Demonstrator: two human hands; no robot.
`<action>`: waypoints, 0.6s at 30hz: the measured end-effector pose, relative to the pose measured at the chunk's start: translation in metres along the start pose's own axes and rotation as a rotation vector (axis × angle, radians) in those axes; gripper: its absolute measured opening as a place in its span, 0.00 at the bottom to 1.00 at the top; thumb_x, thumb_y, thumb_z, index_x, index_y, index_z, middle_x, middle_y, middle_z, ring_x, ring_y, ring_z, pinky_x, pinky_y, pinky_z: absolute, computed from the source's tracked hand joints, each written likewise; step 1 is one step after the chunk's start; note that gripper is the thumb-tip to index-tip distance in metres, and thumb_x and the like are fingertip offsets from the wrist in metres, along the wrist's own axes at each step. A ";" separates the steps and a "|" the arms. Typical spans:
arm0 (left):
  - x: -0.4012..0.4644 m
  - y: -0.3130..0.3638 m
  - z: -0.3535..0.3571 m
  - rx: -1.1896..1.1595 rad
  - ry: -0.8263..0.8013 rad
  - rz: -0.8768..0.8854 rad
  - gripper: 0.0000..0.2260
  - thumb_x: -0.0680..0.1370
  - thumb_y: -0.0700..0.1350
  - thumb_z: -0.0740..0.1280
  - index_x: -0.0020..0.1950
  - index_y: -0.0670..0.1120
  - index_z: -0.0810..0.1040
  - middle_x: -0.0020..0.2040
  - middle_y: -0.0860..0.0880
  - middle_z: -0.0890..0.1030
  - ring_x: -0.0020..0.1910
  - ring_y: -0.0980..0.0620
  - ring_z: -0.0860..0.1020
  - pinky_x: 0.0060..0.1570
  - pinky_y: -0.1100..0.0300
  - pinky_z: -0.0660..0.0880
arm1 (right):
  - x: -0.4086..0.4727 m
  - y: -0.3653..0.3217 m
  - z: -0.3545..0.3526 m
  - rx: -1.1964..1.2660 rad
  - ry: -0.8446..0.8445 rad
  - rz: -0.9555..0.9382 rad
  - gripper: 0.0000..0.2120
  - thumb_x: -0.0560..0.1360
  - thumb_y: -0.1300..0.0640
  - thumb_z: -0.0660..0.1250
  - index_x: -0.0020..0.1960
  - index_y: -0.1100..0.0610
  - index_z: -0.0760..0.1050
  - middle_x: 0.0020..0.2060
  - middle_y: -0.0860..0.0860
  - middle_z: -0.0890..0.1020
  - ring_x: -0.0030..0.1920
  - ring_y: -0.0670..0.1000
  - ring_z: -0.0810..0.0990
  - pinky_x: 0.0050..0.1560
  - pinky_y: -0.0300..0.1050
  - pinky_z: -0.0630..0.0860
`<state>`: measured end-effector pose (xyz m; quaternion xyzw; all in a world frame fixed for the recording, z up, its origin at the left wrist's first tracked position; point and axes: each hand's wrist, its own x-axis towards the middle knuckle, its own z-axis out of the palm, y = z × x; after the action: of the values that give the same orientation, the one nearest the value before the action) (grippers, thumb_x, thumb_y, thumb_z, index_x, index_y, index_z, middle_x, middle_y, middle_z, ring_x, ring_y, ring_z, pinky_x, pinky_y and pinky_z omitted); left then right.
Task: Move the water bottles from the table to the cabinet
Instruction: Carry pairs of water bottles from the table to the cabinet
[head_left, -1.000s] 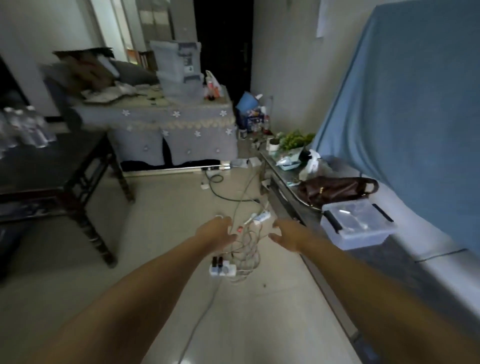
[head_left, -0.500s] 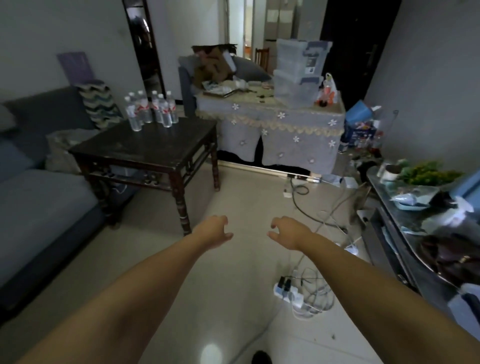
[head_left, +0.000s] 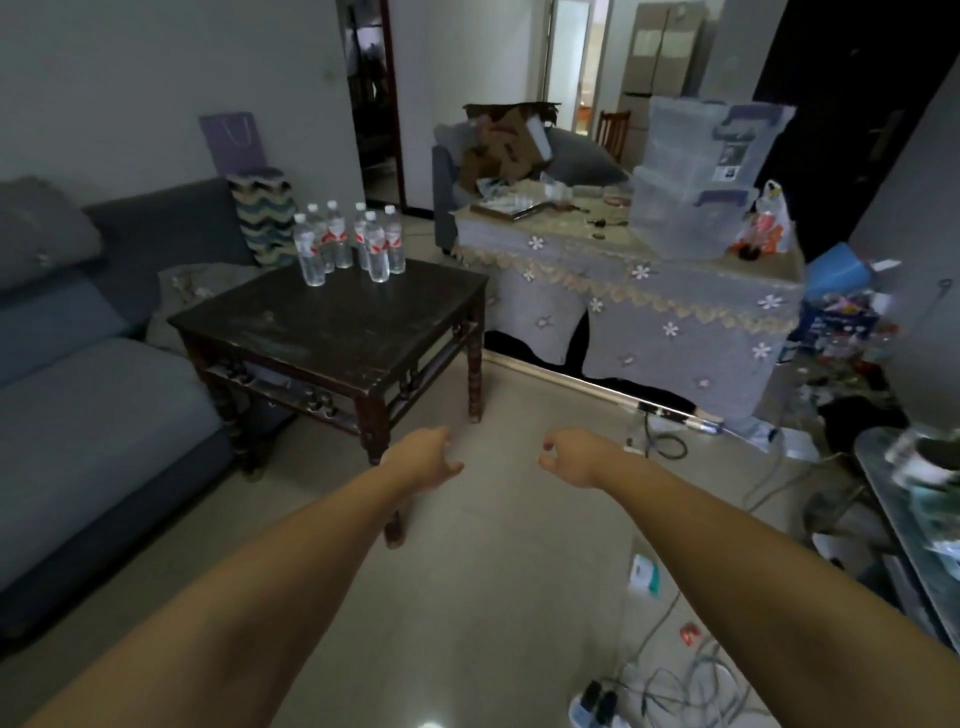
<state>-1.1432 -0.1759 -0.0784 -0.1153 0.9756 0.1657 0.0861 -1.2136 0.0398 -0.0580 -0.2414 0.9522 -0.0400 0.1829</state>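
Dim living-room floor (head_left: 493, 519) of pale tile fills the middle of the view, with one grey sofa (head_left: 88, 395) along the left wall and one cloth-covered table (head_left: 649, 306) with flower trim at the back right. On that cloth stand two stacked clear storage bins (head_left: 701, 182). Between sofa and covered table sits one dark wooden table (head_left: 337, 322), square and carved-legged. Six water bottles (head_left: 347, 248) with red-and-white labels stand upright in a tight cluster on its far left corner; the rest of its top is bare. A glass-topped cabinet (head_left: 883, 478) edges in at the right, blurred and cluttered.

Both bare forearms reach forward over the floor, short of the wooden table. The left hand (head_left: 423, 460) hangs with fingers loosely curled downward, holding nothing. The right hand (head_left: 569, 457) is likewise empty, thumb and forefinger curved toward each other without meeting. A power strip (head_left: 597, 704) and tangled cables (head_left: 691, 675) lie on the floor at lower right.
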 end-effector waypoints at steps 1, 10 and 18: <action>0.010 -0.001 -0.002 0.004 -0.008 -0.010 0.21 0.76 0.54 0.66 0.66 0.46 0.71 0.64 0.44 0.75 0.62 0.45 0.74 0.60 0.52 0.73 | 0.011 -0.001 -0.003 -0.007 -0.011 -0.011 0.22 0.82 0.49 0.56 0.71 0.62 0.67 0.68 0.61 0.72 0.68 0.60 0.71 0.66 0.49 0.69; 0.158 -0.012 -0.028 0.004 0.005 -0.031 0.23 0.77 0.53 0.66 0.68 0.44 0.70 0.66 0.43 0.74 0.64 0.45 0.74 0.61 0.53 0.71 | 0.163 0.015 -0.036 -0.031 -0.036 -0.076 0.21 0.82 0.50 0.57 0.68 0.62 0.70 0.67 0.62 0.74 0.67 0.60 0.72 0.66 0.49 0.70; 0.328 -0.045 -0.090 -0.007 -0.029 -0.084 0.22 0.77 0.54 0.66 0.67 0.45 0.70 0.64 0.43 0.75 0.61 0.44 0.75 0.56 0.53 0.72 | 0.330 0.029 -0.113 -0.042 -0.004 -0.069 0.21 0.82 0.50 0.57 0.67 0.63 0.73 0.65 0.61 0.76 0.65 0.60 0.74 0.63 0.47 0.70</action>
<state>-1.4577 -0.3128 -0.0761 -0.1539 0.9680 0.1670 0.1065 -1.5378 -0.0930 -0.0663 -0.2781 0.9435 -0.0259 0.1783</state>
